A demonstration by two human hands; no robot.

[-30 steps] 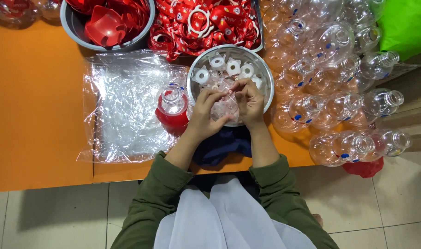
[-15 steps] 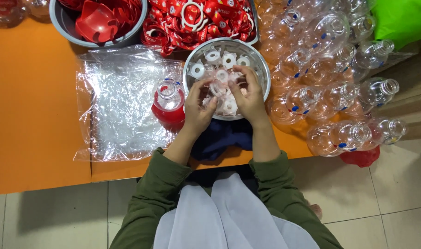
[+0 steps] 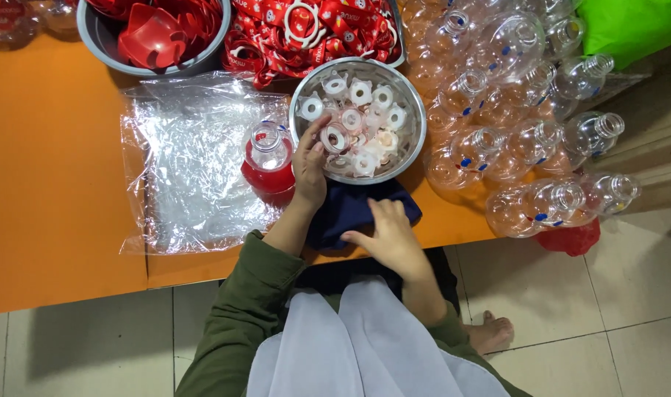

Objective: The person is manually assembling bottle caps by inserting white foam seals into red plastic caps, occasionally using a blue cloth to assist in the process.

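Note:
A steel bowl holds several white and clear plastic ring pieces. My left hand reaches over its near-left rim, with the fingertips pinched on one clear ring piece. My right hand lies flat with fingers apart on a dark blue cloth at the table's near edge, holding nothing. Just left of the bowl, a small clear bottle with a red lower half stands beside my left wrist.
A crumpled clear plastic sheet covers part of the orange table. At the back are a grey bowl of red parts and a heap of red straps. Several clear bottles pile up at the right, near a green bag.
My right hand has left the steel bowl and come back to the blue cloth at the table edge. My left hand stays at the bowl, now pinching a ring piece.

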